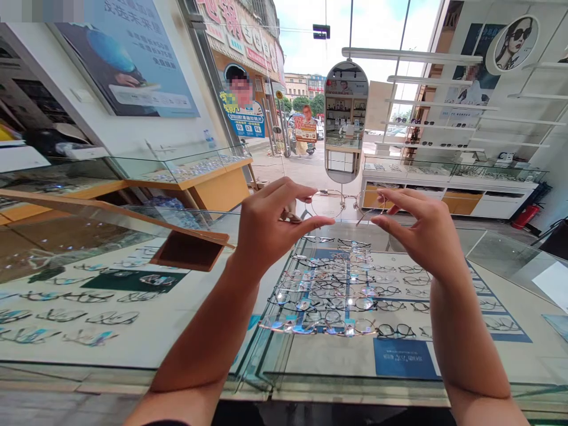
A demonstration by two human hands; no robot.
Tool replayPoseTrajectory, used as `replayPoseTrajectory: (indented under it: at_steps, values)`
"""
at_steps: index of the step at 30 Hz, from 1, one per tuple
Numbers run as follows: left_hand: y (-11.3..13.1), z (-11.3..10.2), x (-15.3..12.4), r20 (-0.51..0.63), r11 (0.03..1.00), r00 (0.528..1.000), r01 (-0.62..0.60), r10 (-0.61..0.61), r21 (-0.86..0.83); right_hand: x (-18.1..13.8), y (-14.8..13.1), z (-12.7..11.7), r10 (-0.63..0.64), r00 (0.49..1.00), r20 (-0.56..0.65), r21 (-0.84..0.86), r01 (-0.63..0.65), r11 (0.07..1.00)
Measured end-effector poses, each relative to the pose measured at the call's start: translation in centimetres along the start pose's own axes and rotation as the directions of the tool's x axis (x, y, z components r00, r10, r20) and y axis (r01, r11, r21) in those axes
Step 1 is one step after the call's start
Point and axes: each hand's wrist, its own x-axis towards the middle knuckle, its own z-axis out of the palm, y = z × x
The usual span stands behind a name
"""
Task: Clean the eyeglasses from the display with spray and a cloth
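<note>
A pair of thin-rimmed round eyeglasses [342, 205] is held up in front of me, above the glass counter. My left hand [265, 228] is closed on its left side, with the thumb below and the index finger above the rim. At the other side, my right hand [425, 234] pinches the frame between thumb and fingers. The rim and temple partly blend into the bright background. Beneath both hands, several rows of eyeglasses [364, 304] lie inside the glass display case [328, 358].
More spectacles [113, 318] lie in the case at left, near a brown wood-edged tray or mirror [190, 251]. An oval mirror [346, 121] hangs ahead. A blue card [404, 358] lies in the near case; a fire extinguisher [525, 215] stands far right.
</note>
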Motion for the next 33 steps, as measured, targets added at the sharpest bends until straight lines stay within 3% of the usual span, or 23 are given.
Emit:
replayPoseTrajectory:
  at_steps: [9,19,33]
  values:
    - [-0.2,0.2,0.0,0.008,0.999,0.999,0.04,-0.04,-0.022,-0.1,0.0,-0.2,0.007,1.0,0.016,0.068,-0.008,0.998]
    - [-1.4,0.6,-0.2,0.072,0.995,0.993,0.098,-0.098,0.009,-0.5,-1.1,0.8,-0.076,0.988,-0.138,-0.172,0.051,0.984]
    - [-1.7,1.1,-0.2,0.131,0.989,0.984,0.127,-0.117,-0.073,-0.8,-1.9,0.4,-0.052,0.991,-0.125,-0.162,0.032,0.986]
